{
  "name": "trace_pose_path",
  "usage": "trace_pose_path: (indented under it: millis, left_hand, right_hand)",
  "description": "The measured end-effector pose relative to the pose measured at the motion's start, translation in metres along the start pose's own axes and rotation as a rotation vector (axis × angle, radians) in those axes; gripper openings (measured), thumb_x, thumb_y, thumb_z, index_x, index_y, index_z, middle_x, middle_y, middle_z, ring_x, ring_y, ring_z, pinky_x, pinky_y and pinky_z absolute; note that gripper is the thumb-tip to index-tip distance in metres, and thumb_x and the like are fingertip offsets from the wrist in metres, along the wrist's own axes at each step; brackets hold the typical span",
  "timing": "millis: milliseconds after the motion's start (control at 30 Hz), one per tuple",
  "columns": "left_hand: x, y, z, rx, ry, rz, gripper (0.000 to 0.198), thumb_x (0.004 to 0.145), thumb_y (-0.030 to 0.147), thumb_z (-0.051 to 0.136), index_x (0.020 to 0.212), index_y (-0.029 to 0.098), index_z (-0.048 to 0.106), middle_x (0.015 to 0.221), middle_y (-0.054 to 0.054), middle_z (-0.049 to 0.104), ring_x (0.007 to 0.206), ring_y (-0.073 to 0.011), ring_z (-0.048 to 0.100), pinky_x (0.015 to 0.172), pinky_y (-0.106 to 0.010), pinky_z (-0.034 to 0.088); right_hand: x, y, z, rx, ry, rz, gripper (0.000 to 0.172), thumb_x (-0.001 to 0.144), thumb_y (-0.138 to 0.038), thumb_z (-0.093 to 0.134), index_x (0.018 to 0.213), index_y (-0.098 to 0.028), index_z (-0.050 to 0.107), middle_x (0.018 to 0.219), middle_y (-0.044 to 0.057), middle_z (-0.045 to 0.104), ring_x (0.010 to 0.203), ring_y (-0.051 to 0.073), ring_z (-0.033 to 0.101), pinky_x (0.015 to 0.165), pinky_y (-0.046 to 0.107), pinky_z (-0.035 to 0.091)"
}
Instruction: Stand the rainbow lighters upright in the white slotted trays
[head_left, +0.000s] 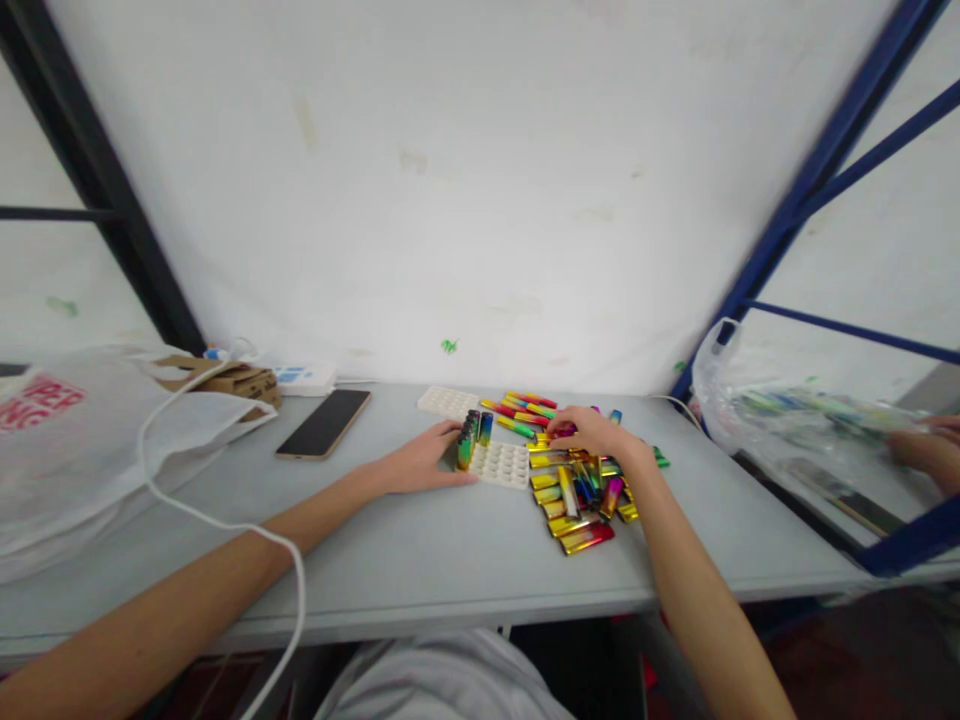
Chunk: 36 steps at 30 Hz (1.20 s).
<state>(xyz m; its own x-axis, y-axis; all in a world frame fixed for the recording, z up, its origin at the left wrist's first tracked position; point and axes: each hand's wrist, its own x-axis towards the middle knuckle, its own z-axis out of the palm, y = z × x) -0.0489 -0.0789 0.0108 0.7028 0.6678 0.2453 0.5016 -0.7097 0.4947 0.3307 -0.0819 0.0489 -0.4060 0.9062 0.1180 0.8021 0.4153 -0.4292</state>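
The left hand [424, 463] is curved around the left end of a white rectangular tray with round hollows [501, 465], thumb and fingers apart; I cannot tell if it grips the tray or only rests there. Just inside this hand, a short row of shiny green-and-yellow tubes [466, 442] stands upright, with one shiny blue tube [487, 428] beside it. The right hand [596, 432] has bent fingers over the far part of a loose pile of shiny multicoloured tubes [568, 492] on the grey tabletop [375, 560]; whether it pinches one, I cannot tell. I judge the work is at an early stage: most hollows are unfilled and many tubes lie loose.
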Motion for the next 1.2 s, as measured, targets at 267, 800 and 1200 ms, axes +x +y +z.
trace_pose_path:
  millis: [267, 800, 1200]
  left_hand:
    - [0.000, -0.001, -0.002, 0.013, -0.011, 0.005, 0.080, 0.089, 0.076, 0.075, 0.142, 0.016, 0.066, 0.157, -0.018, 0.060, 0.145, -0.0403, 0.058, 0.131, -0.048, 0.042]
    - [0.000, 0.000, -0.003, 0.005, -0.010, 0.009, 0.080, 0.088, 0.074, 0.077, 0.143, 0.016, 0.066, 0.157, -0.019, 0.061, 0.144, -0.0406, 0.059, 0.130, -0.052, 0.043]
    - [-0.001, -0.001, -0.001, 0.007, 0.003, 0.043, 0.081, 0.091, 0.072, 0.077, 0.149, 0.017, 0.063, 0.159, -0.018, 0.060, 0.147, -0.0395, 0.057, 0.131, -0.050, 0.041]
  right_hand:
    - [0.000, -0.012, 0.004, 0.094, 0.161, 0.034, 0.023, 0.102, -0.041, 0.071, 0.109, -0.019, 0.075, 0.087, 0.005, 0.082, 0.076, 0.021, 0.071, 0.076, 0.032, 0.054]
    - [0.022, -0.061, 0.034, 0.720, 0.337, -0.009, 0.072, 0.094, -0.092, 0.045, 0.091, -0.022, 0.063, 0.081, 0.004, 0.071, 0.073, 0.021, 0.068, 0.072, 0.033, 0.056]
    - [0.027, -0.074, 0.051, 0.498, 0.475, 0.064, 0.065, 0.094, -0.086, 0.049, 0.069, -0.026, 0.044, 0.061, -0.004, 0.040, 0.059, 0.015, 0.040, 0.054, 0.029, 0.032]
